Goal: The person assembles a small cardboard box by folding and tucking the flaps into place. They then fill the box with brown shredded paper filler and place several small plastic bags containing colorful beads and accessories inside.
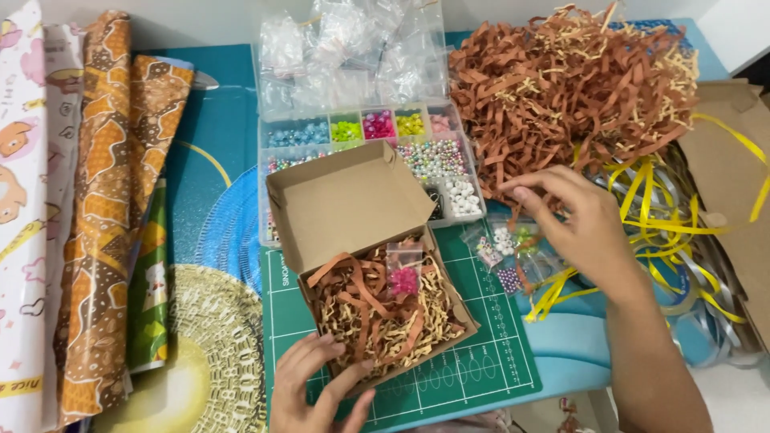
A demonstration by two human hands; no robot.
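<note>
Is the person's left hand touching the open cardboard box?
Touching. The head view shows the left hand with fingers lying on the near corner of the cardboard box, against its paper shreds.
</note>
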